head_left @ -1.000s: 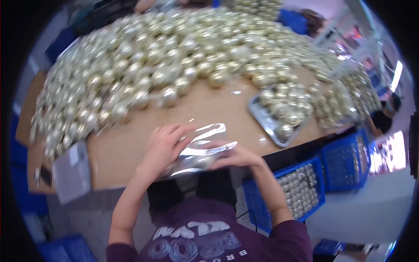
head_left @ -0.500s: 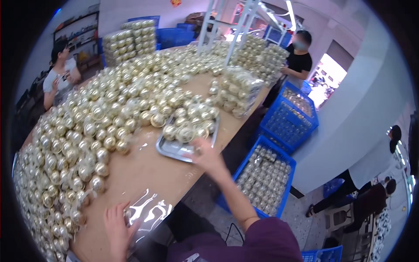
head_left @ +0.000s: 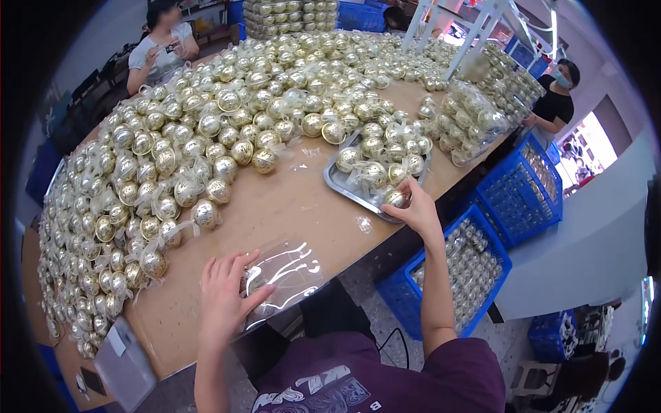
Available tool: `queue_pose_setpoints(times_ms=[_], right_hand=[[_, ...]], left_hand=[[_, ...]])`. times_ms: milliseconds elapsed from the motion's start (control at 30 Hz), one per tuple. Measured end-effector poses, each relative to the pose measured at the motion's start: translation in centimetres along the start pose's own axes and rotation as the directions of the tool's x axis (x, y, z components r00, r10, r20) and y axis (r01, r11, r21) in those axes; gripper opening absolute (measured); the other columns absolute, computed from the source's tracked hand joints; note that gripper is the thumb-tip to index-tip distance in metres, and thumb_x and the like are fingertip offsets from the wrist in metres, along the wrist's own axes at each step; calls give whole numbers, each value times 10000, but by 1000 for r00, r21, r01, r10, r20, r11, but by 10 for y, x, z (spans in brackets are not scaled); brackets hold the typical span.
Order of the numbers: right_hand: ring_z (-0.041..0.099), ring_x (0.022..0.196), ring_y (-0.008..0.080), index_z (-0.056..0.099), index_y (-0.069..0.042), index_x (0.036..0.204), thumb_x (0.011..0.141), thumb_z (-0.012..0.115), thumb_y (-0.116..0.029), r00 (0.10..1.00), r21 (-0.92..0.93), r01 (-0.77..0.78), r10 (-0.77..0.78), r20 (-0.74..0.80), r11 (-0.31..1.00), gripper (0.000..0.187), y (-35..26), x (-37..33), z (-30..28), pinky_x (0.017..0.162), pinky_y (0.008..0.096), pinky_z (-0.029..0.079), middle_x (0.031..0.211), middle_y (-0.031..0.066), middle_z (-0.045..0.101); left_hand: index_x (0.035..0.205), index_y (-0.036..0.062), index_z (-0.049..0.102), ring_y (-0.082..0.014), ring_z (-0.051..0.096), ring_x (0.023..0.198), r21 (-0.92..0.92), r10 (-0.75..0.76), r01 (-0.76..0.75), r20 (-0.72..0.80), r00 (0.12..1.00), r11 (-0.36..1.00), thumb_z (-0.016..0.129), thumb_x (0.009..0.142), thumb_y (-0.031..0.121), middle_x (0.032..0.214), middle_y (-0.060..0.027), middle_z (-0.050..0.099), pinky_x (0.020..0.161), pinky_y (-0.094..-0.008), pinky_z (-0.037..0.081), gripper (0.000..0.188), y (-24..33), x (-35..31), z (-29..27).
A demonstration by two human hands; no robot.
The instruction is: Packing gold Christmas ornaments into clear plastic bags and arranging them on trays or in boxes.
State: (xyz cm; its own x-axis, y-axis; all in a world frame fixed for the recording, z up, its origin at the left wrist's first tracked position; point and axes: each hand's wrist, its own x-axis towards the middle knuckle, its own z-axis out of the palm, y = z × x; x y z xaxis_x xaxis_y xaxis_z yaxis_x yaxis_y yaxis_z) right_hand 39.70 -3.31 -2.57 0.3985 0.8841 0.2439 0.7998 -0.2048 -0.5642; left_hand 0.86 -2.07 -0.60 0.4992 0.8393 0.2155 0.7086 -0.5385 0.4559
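My right hand [head_left: 415, 212] grips a gold, patterned ball [head_left: 395, 199] with its fingertips, over the near right edge of a metal tray [head_left: 337, 184]. More such balls [head_left: 372, 172] with pale translucent ribbon or wrap are heaped in that tray. At the table's near edge, a clear plastic bag [head_left: 292, 272] lies with strong glare on it. My left hand [head_left: 227, 292] holds the bag's left side, thumb across it and fingers curved around. Something roundish shows dimly between thumb and fingers, too unclear to name.
A large heap of gold balls [head_left: 186, 138] covers the table's left and far side. Bagged balls [head_left: 468, 120] stand at the far right. Blue crates [head_left: 441, 275] are on the floor to the right. Two people [head_left: 165, 51] are across the table. A plastic box [head_left: 124, 368] lies at lower left.
The view has shifted, so the table sits further right and lower. My right hand, blurred at the tray before, now shows a ball in its fingertips. My left hand stays at the bag.
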Motion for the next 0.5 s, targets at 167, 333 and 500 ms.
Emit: queue_pose_setpoints(times_ms=[167, 333, 500], right_hand=[[563, 884, 141, 530, -27, 1076, 641, 852, -127, 977, 250, 206, -183, -111, 946, 550, 18, -13, 9, 762, 272, 478, 1093, 46, 515], [517, 1053, 133, 453, -47, 1176, 683, 814, -33, 980, 517, 188, -193, -44, 835, 612, 4, -9, 14, 892, 274, 438, 1148, 54, 488], [559, 1045, 148, 470, -49, 1205, 719, 795, -44, 996, 932, -8, -84, 42, 361, 584, -17, -4, 11, 876, 291, 467, 1128, 68, 549]], left_hand=[[1187, 79, 582, -286, 506, 1126, -14, -2, 2, -2, 1000, 1000, 715, 746, 374, 1132, -104, 577, 1069, -438, 285, 548, -1, -1, 0], [1212, 95, 572, -291, 513, 1118, -6, -9, 9, 13, 1000, 1000, 696, 768, 421, 1134, -116, 570, 1073, -467, 280, 564, -3, -1, 1], [1206, 101, 578, -287, 514, 1119, -60, 2, -1, 24, 1000, 998, 704, 761, 404, 1138, -111, 574, 1071, -456, 283, 553, 2, 6, 3]])
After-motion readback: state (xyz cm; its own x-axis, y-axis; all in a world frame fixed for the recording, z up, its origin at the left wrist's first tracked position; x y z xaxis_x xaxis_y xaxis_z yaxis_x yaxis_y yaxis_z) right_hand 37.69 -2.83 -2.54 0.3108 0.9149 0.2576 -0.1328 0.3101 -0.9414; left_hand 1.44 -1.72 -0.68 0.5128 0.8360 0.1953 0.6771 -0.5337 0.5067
